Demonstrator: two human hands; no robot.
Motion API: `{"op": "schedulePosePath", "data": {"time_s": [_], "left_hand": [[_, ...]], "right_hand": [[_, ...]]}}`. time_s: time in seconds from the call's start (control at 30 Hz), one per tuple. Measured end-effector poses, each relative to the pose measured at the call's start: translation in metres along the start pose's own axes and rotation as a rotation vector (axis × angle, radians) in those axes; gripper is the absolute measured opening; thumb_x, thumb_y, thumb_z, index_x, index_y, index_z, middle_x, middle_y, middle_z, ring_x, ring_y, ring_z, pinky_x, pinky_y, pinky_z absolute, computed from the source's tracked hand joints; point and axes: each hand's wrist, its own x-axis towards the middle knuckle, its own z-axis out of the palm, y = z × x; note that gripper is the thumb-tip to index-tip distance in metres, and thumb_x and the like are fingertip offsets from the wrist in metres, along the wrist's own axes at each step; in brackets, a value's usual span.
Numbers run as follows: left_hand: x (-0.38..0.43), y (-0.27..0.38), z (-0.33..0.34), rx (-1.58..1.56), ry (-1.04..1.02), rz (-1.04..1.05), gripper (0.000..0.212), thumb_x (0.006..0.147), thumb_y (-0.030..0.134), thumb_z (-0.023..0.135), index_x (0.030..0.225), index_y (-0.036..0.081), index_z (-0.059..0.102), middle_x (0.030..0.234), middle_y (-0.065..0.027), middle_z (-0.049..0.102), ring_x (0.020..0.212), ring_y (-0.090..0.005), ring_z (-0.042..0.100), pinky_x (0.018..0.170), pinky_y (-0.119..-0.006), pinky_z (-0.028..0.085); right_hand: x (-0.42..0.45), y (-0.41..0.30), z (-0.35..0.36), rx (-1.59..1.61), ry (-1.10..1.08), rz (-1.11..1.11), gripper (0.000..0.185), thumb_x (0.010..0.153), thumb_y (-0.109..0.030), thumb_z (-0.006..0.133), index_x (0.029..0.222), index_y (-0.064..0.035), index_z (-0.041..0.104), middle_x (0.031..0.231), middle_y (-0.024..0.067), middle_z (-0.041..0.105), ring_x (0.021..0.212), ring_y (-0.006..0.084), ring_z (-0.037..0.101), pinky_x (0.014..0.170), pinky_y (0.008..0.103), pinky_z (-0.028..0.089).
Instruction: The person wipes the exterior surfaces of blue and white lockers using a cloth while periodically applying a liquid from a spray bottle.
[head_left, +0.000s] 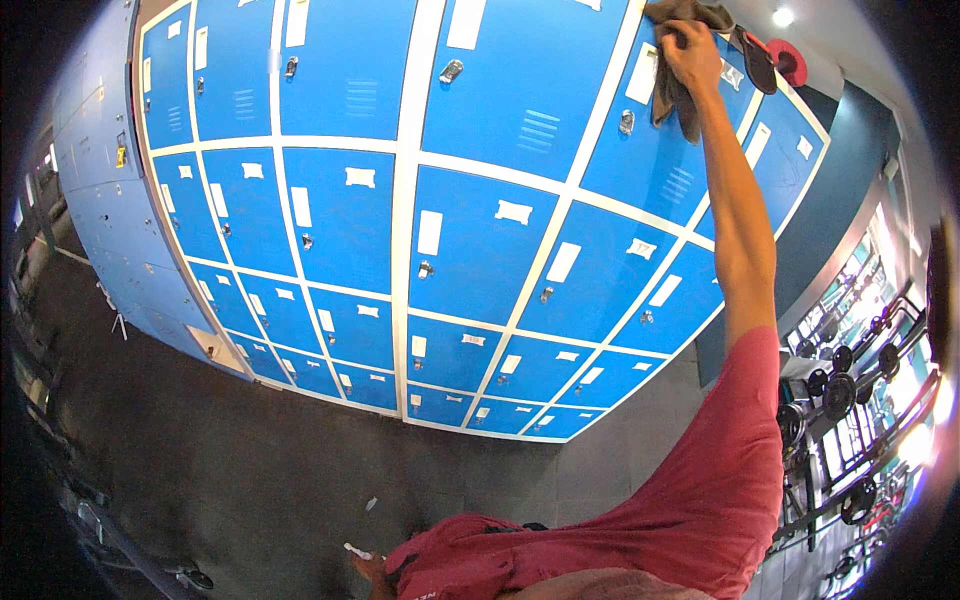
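Note:
My right hand (690, 56) is raised to the top of a bank of blue metal lockers (480, 240), its fingers closed on a brown cloth (675, 105) that hangs down over an upper locker door. Beside the cloth, a dark sandal or slipper (757, 64) and a red round object (787, 63) lie at the lockers' top edge. Low in the picture, my left hand (366, 568) is partly hidden by my red shirt, with a thin white item (358, 552) at its fingers; what that item is cannot be told.
More lockers, pale blue (112, 195), stand at the left. Dark floor tiles (262, 457) lie below, with a small pale scrap (371, 503) on them. At the right are racks with black weight plates (838, 396) near bright windows. Small latches stick out from the locker doors.

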Motion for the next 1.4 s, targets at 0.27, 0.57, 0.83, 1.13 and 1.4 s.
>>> {"op": "schedulePosePath", "data": {"time_s": [0.27, 0.57, 0.83, 1.13, 1.4], "left_hand": [[-0.016, -0.010, 0.012, 0.028, 0.010, -0.141, 0.063, 0.073, 0.017, 0.068, 0.128, -0.005, 0.047, 0.119, -0.0257, 0.057, 0.114, -0.0422, 0.052, 0.100, -0.048, 0.040], [-0.016, -0.009, 0.016, -0.017, -0.075, -0.209, 0.071, 0.072, 0.019, 0.069, 0.134, -0.005, 0.043, 0.124, -0.0247, 0.055, 0.118, -0.0407, 0.051, 0.101, -0.047, 0.040], [-0.019, -0.013, 0.011, 0.056, 0.014, -0.018, 0.069, 0.069, 0.019, 0.071, 0.130, -0.003, 0.047, 0.119, -0.0222, 0.058, 0.111, -0.0406, 0.055, 0.095, -0.047, 0.044], [-0.033, -0.006, 0.005, -0.007, -0.055, -0.130, 0.059, 0.068, 0.010, 0.070, 0.123, -0.002, 0.052, 0.111, -0.0219, 0.058, 0.103, -0.0411, 0.057, 0.090, -0.048, 0.046], [-0.027, -0.005, 0.005, 0.038, 0.003, -0.006, 0.055, 0.067, 0.012, 0.070, 0.116, -0.004, 0.055, 0.106, -0.0236, 0.060, 0.101, -0.0406, 0.058, 0.088, -0.048, 0.046]], "right_hand": [[-0.024, 0.011, 0.004, 0.089, 0.011, -0.018, 0.028, 0.075, -0.028, 0.064, 0.102, -0.0217, 0.070, 0.107, 0.0145, 0.060, 0.099, 0.0328, 0.060, 0.083, 0.0432, 0.051], [-0.079, 0.018, -0.015, -0.200, 0.195, 0.154, 0.027, 0.074, -0.024, 0.067, 0.101, -0.0214, 0.069, 0.099, 0.0134, 0.061, 0.092, 0.0325, 0.061, 0.075, 0.0428, 0.052], [-0.114, 0.041, -0.033, -0.190, 0.175, 0.105, 0.026, 0.075, -0.027, 0.063, 0.099, -0.0204, 0.071, 0.093, 0.0176, 0.061, 0.083, 0.0348, 0.062, 0.072, 0.0443, 0.051], [-0.117, 0.037, -0.041, -0.077, 0.012, 0.035, 0.027, 0.074, -0.027, 0.065, 0.098, -0.0177, 0.070, 0.097, 0.0164, 0.059, 0.091, 0.0336, 0.061, 0.075, 0.0422, 0.051], [-0.056, 0.024, -0.022, 0.026, 0.052, -0.085, 0.025, 0.076, -0.023, 0.064, 0.099, -0.0151, 0.068, 0.102, 0.0161, 0.063, 0.092, 0.0344, 0.062, 0.078, 0.0433, 0.051]]}}
